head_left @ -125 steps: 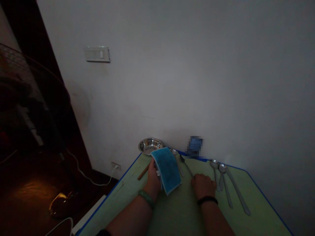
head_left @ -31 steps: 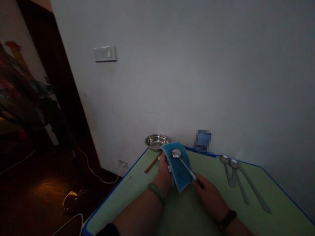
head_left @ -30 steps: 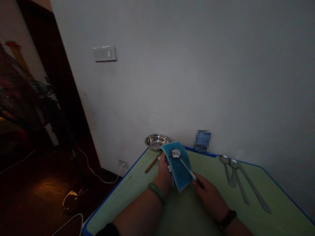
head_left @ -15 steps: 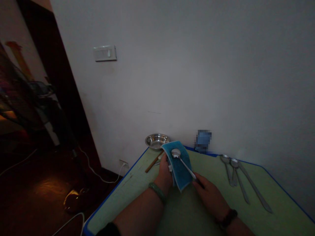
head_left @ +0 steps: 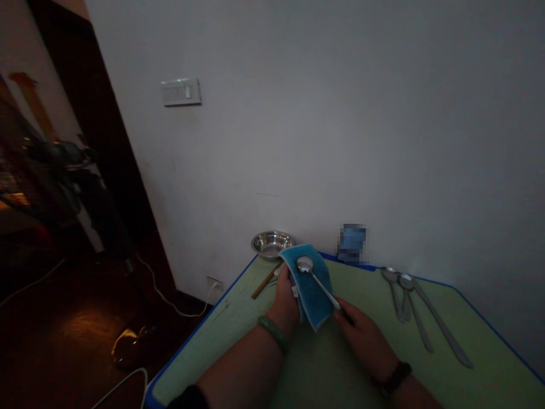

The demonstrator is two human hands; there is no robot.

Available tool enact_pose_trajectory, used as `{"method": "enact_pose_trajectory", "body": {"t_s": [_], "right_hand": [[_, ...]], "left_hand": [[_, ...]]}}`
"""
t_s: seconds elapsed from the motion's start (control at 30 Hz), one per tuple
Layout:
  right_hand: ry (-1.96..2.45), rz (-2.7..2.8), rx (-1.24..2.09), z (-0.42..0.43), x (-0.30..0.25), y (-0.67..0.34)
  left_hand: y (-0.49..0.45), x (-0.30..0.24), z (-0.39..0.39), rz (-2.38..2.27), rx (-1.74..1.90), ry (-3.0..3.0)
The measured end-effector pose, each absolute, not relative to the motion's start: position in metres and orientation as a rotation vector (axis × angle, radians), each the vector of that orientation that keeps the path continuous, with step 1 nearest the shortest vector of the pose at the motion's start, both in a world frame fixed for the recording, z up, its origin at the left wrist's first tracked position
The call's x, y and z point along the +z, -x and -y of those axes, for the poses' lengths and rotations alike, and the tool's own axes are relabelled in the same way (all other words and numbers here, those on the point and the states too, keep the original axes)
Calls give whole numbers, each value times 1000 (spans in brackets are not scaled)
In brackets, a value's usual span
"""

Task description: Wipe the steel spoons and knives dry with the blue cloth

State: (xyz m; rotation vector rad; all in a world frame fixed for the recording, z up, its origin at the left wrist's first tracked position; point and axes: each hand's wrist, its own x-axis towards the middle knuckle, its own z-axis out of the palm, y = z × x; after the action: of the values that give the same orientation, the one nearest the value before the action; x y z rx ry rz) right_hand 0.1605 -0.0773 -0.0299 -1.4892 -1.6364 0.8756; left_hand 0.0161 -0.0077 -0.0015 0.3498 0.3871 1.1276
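In the head view, the left hand [head_left: 284, 301] is closed around a blue cloth [head_left: 315, 304], and the right hand [head_left: 361, 339] pinches the handle end of a steel spoon [head_left: 320, 286]. The spoon lies diagonally on the cloth, with its bowl pointing away from the right hand, toward the far edge of the cloth.

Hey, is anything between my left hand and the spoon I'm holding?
Yes: the blue cloth, gripped in your left hand, lies between that hand and the steel spoon. The spoon's bowl rests on the cloth, and its handle runs down to your right hand.
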Motion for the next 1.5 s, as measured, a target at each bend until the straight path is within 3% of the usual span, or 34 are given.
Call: {"method": "enact_pose_trajectory", "body": {"t_s": [1.5], "right_hand": [[1478, 1670, 857, 75, -30, -162]], "left_hand": [[-16, 1, 12, -415, 1175, -353]]}}
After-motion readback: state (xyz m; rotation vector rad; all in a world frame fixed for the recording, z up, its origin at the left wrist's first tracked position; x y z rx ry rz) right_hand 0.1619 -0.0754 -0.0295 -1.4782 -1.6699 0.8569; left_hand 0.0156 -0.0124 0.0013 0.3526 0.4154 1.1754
